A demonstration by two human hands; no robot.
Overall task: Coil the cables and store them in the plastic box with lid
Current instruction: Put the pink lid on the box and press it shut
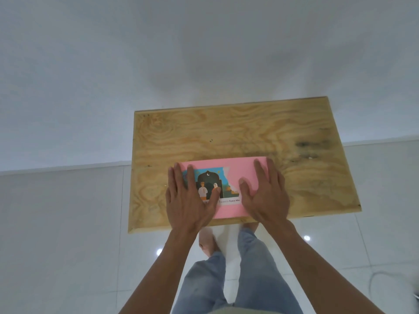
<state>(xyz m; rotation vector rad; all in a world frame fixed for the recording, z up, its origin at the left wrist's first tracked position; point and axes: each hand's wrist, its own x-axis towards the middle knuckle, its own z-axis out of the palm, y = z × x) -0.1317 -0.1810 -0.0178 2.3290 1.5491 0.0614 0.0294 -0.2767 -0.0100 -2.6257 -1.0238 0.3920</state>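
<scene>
**Both palms flat on the pink lid**

Your left hand [189,200] lies flat with straight, spread fingers on the left end of the pink lid [231,175], and your right hand [264,193] lies the same way on the right end — neither curls round anything. The lid sits at the near edge of the plywood counter [226,132], roughly centred between your arms, with its near edge almost at the counter's front lip.

On the lid's left half is a printed sticker [209,184]: a dark arched building with a crescent moon, two drawn figures in front of it, and a blue and orange background. Its right edge is torn, showing bare pink. Along the white strip at the bottom you can read "5 pcs Mie"; the words before it are too small to make out, and a few letters at the torn edge, something like "Fav", are cut off.

The box under the lid cannot be seen, so what it holds cannot be told.

Below the counter's near edge are your light blue jeans [226,279] and bare feet on a glossy white tiled floor [68,223]. A pale cord [374,279] loops on the floor at far right.
</scene>
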